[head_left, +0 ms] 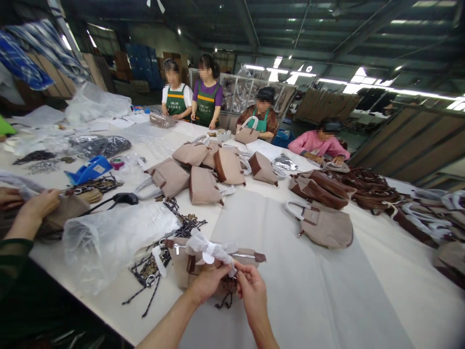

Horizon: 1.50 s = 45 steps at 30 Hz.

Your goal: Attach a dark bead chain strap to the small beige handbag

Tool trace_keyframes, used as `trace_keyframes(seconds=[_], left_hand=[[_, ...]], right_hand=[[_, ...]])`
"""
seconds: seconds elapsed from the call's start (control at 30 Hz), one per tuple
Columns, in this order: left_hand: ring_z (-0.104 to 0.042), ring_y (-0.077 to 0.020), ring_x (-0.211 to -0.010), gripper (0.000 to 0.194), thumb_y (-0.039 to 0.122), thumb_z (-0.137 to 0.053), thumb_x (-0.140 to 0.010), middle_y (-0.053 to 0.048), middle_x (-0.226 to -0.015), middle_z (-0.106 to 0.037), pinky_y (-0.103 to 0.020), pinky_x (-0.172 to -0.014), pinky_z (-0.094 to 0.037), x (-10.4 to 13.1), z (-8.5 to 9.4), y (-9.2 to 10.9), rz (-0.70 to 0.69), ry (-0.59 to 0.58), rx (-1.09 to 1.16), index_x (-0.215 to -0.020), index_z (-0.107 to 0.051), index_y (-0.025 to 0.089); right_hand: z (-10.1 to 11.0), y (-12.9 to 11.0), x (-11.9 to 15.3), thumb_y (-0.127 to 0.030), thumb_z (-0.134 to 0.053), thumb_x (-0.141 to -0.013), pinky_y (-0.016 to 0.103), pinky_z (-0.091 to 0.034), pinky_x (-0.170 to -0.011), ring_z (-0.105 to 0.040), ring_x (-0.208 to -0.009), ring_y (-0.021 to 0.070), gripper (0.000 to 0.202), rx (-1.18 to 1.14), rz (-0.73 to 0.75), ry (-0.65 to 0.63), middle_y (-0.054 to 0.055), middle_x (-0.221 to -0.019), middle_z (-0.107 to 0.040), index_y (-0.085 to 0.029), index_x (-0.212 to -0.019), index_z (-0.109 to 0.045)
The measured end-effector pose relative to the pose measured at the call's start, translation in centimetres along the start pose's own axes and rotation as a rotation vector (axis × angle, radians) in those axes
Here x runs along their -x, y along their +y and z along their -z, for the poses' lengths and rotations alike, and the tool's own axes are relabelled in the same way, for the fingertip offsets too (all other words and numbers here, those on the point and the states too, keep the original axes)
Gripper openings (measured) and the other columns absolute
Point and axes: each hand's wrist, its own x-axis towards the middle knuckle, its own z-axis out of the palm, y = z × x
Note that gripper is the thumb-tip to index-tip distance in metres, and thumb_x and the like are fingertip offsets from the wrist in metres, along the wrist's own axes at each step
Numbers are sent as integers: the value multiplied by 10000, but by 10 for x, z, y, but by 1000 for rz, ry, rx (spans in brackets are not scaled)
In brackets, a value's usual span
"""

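Observation:
A beige handbag (179, 261) with brown trim and a zip stands at the table's near edge. White wrapping covers its handle (220, 251), and a white tag (208, 254) hangs there. My left hand (209, 285) is closed on the wrapped handle. Close beside it, the fingers of my right hand (252, 287) pinch at the handle's lower end; what lies between the fingertips is too small to make out. Below the fingers dangles a leopard-print strap (228, 287) with dark cords. More leopard-print straps (148, 269) with metal rings lie left of the bag.
Several beige handbags (205, 184) are piled mid-table; another handbag (325, 225) lies right. Clear plastic bags (109, 247) and a blue tape dispenser (92, 169) lie left. A co-worker's hand (39, 203) works at the left edge. Brown straps (374, 189) heap up at right. Several people are across the table.

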Motion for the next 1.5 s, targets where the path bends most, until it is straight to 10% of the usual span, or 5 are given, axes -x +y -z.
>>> trace_keyframes(seconds=[0.37,0.6,1.03,1.23,1.5], left_hand=[[-528,-194,-750,359,519,-513,-763,-27,-729,-589,-326,-768,-409,-4,-28,-12,-74,270,175,-715,-613,178],[-500,-190,-730,301,460,-515,-731,-12,-679,-559,-317,-745,-388,-7,-23,7,-57,240,49,-640,-605,187],[-507,-191,-747,284,462,-506,-743,-5,-699,-554,-319,-757,-390,-7,-19,10,-56,231,72,-683,-578,194],[-474,-170,-707,266,460,-524,-726,10,-683,-530,-311,-729,-373,-8,-16,4,-72,252,147,-685,-543,198],[-473,-177,-727,284,463,-532,-739,-7,-696,-532,-324,-750,-362,0,-21,-13,-77,240,229,-669,-559,189]], right_hand=[[4,3,-5,-457,-881,-465,191,-462,-461,-448,-480,51,476,-338,-167,6,-52,-652,-576,-196,-762,-616],[24,-23,-19,-466,-671,-680,261,-507,-465,-580,-502,151,274,370,-34,-277,-23,-540,-598,-201,-684,-599],[17,-36,-27,-289,-549,-804,288,-360,-584,-561,-581,190,139,779,321,-410,3,-570,-613,-245,-699,-628],[15,-15,-29,-538,-491,-863,265,-357,-496,-490,-473,147,375,620,277,-477,-32,-539,-524,-235,-643,-515],[9,25,-7,-770,-483,-780,230,-305,-422,-366,-415,94,578,254,133,-226,-78,-479,-405,-199,-700,-524]])
